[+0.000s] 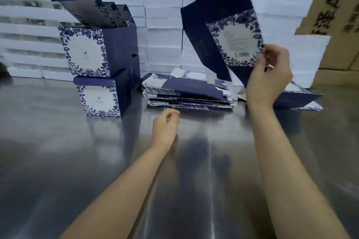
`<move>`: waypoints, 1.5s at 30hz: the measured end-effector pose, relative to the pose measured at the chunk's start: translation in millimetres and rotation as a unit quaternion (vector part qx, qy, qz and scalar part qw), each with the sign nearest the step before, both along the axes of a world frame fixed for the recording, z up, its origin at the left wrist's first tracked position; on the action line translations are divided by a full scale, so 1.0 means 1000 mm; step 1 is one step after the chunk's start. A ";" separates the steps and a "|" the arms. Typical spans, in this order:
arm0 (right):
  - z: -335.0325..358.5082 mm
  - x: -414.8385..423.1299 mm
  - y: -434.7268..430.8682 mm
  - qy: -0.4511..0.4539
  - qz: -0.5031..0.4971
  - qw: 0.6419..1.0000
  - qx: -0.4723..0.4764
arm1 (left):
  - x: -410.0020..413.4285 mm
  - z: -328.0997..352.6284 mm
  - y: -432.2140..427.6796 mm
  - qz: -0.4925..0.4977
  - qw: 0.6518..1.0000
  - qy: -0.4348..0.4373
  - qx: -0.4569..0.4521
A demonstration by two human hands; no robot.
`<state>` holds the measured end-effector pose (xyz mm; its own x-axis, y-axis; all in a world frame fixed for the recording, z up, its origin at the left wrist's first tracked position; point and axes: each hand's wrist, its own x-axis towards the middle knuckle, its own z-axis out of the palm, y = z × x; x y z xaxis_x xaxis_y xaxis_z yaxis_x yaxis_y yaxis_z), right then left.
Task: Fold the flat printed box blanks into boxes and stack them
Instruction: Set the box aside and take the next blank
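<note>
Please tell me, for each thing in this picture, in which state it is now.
lifted blank: raised over the table, tilted, not yet folded
right hand: pinches the lifted blank's edge
left hand: loosely curled, holds nothing
pile of blanks: flat, lying on the table
upper box: folded, lid flap standing open
lower box: folded, closed, under the upper box

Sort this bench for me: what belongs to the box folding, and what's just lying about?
Job in hand: raised blank, pinched by the right hand; left hand, holding nothing; pile of flat blanks; stack of folded boxes.
Lying about: white stacks behind; brown cartons at the back.
</note>
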<state>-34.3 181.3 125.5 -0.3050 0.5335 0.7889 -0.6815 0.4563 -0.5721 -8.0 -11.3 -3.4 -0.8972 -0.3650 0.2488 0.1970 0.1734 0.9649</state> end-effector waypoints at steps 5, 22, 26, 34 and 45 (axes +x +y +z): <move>0.044 0.047 0.042 -0.205 0.120 0.971 0.038 | 0.008 0.002 -0.004 -0.054 0.993 0.009 0.102; -0.100 0.000 -0.039 -0.466 0.183 0.689 0.523 | 0.010 0.016 -0.025 -0.106 0.948 -0.151 0.259; -0.135 -0.004 -0.057 -0.478 0.125 0.635 0.594 | 0.004 0.007 -0.038 0.056 0.980 -0.069 -0.179; -0.143 -0.001 -0.062 -0.427 0.120 0.684 0.579 | -0.001 -0.011 -0.020 -0.102 0.777 -0.137 -0.606; -0.136 0.018 -0.034 -0.463 0.163 0.619 0.613 | 0.024 0.003 -0.018 0.011 0.749 -0.171 -0.640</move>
